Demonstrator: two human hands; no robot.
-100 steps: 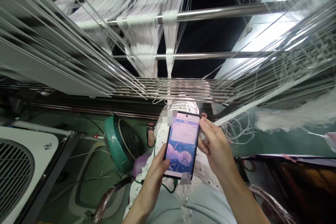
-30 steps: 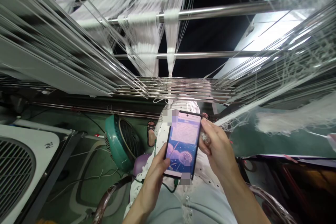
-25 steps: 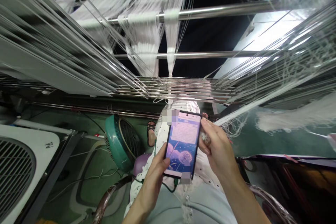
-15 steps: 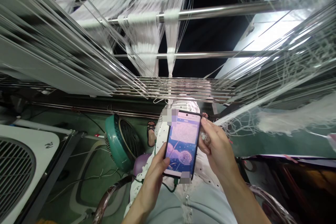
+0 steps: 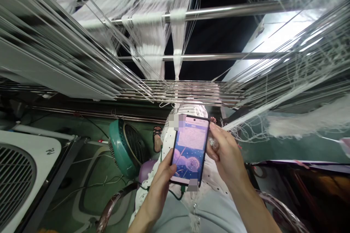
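Gripping phone [image 5: 190,149] over lap with both: left hand [image 5: 161,180] closed around lower edge, thumb on screen; right hand [image 5: 225,153] curled on right side. Best kept steady, clear of threads [image 5: 246,125] just beside.

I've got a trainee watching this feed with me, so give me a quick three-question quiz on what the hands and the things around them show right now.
1. True or false: both hands hold the phone.
2. Which hand's thumb lies on the screen? A) left hand B) right hand
3. What teal thing stands on the floor left of the phone?

Key:
1. True.
2. A.
3. A fan, below the white threads.
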